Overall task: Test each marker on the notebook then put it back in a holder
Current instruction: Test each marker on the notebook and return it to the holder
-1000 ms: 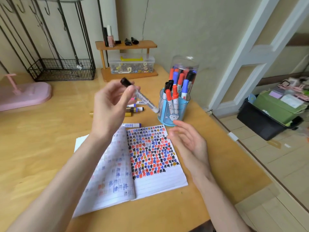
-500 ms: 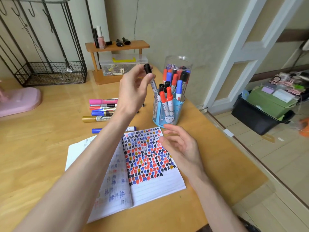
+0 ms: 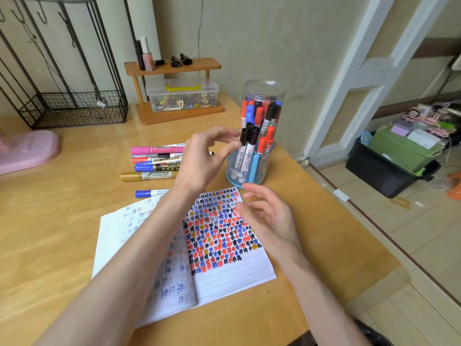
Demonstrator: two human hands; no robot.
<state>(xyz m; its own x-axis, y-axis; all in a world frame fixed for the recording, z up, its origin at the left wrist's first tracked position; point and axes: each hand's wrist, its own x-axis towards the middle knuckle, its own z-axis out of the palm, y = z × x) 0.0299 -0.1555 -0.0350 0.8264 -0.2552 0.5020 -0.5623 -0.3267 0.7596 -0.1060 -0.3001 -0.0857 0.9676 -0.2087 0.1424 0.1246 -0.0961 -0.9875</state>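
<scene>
Lowered into holder (image 3: pixel 253 168), black marker (image 3: pixel 244 137) seems pinched by left hand (image 3: pixel 202 158); right fingers (image 3: pixel 259 191) apart; gold marker (image 3: pixel 149 175) reads PERMANENT.

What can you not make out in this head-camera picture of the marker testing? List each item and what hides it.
1. Head view: whether the left hand pinches the black-capped marker in the blue holder; its fingertips overlap it.
2. Head view: notebook marks under the left forearm and right hand.
3. Head view: the loose markers, whose right ends lie behind the left hand.
</scene>
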